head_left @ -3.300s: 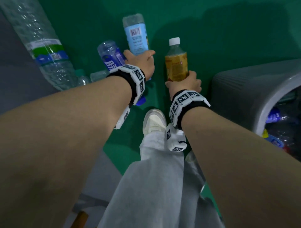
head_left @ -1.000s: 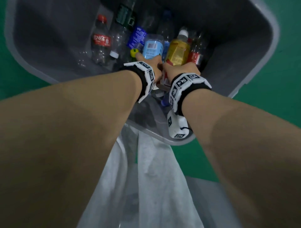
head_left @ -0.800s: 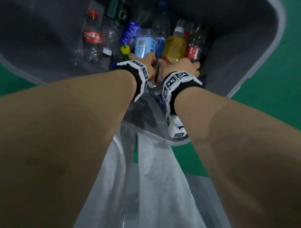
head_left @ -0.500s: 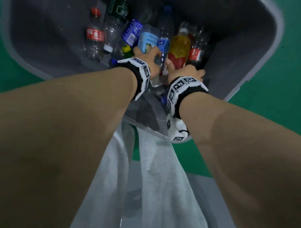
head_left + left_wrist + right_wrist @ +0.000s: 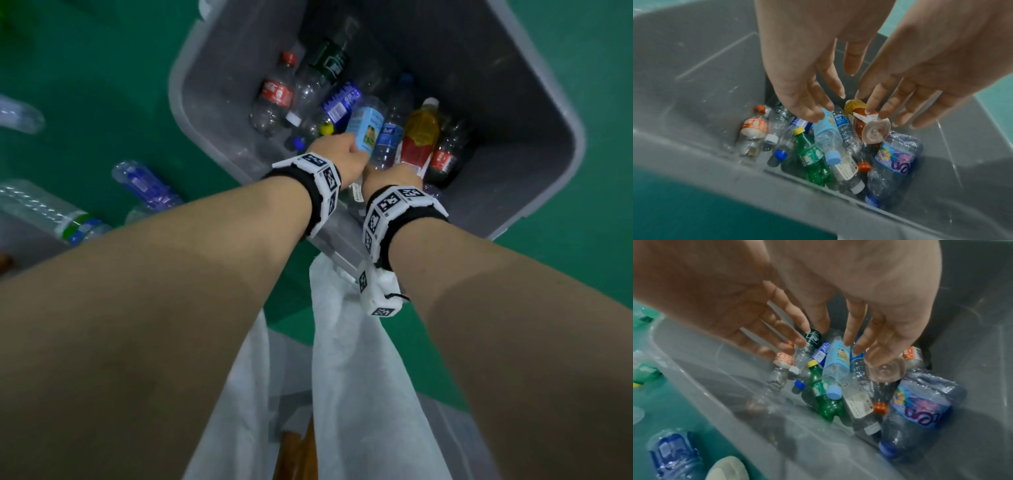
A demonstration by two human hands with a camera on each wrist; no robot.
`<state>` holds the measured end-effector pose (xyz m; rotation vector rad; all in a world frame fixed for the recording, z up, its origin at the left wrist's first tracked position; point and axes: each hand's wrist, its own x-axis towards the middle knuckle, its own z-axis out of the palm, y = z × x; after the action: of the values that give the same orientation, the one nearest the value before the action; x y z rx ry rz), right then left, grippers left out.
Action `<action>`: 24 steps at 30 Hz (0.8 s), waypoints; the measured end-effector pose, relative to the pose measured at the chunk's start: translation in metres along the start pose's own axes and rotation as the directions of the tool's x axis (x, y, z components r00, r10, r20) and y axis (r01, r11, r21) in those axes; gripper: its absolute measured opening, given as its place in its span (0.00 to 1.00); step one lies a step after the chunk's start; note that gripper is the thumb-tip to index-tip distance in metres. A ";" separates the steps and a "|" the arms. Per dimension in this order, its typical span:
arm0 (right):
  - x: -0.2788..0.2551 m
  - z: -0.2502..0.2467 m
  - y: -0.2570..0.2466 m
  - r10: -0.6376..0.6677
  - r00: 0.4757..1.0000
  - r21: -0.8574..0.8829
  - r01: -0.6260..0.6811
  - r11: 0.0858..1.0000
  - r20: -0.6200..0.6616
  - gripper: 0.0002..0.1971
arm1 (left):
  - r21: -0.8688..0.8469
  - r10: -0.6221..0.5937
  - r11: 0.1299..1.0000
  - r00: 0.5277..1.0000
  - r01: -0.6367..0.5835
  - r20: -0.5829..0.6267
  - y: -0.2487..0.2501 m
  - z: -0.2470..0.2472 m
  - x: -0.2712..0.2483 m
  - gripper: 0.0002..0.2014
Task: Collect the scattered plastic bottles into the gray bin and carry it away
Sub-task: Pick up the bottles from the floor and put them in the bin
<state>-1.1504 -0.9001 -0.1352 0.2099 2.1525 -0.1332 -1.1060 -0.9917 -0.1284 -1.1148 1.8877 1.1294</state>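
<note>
The gray bin [image 5: 479, 68] stands on the green floor and holds several plastic bottles. Both my hands hang over its inside. My left hand [image 5: 337, 154] [image 5: 807, 91] has straight fingers, with the light-blue labelled bottle [image 5: 364, 128] [image 5: 826, 129] at their tips among the pile. My right hand [image 5: 394, 174] [image 5: 869, 337] is spread too. Just below its fingertips is the yellow tea bottle [image 5: 419, 133] [image 5: 865, 123], base toward the wrist cameras. I cannot tell whether either hand still touches its bottle.
In the bin lie a red-labelled cola bottle [image 5: 275, 94], a green bottle [image 5: 813, 159] and a big crushed bottle with a blue-purple label [image 5: 894, 164]. Clear bottles [image 5: 147, 181] [image 5: 51, 212] lie on the floor left of the bin. My light trousers [image 5: 342, 377] touch its near rim.
Earlier each hand gripped a bottle, first on the floor, then over the bin. Now both hands have opened and the two bottles lie among those in the bin.
</note>
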 end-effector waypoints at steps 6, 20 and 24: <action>-0.046 0.016 -0.049 -0.070 0.997 0.103 0.069 0.992 0.013 0.17 | -0.338 -0.082 0.940 0.994 0.055 -0.065 -0.049 -0.041 -0.022 0.07; -0.136 0.157 -0.147 -0.216 0.946 0.131 0.189 0.973 0.242 0.06 | -0.503 -0.299 0.826 0.954 0.255 -0.006 -0.250 -0.115 -0.053 0.14; -0.149 0.220 -0.159 -0.240 0.925 0.054 0.235 0.970 0.296 0.10 | -0.489 -0.412 0.792 0.911 0.365 0.013 -0.319 -0.117 -0.057 0.14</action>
<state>-0.9218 -1.1092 -0.1315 -0.0620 1.8655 -0.3050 -0.8071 -1.1629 -0.1411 -1.7705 1.3629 1.3523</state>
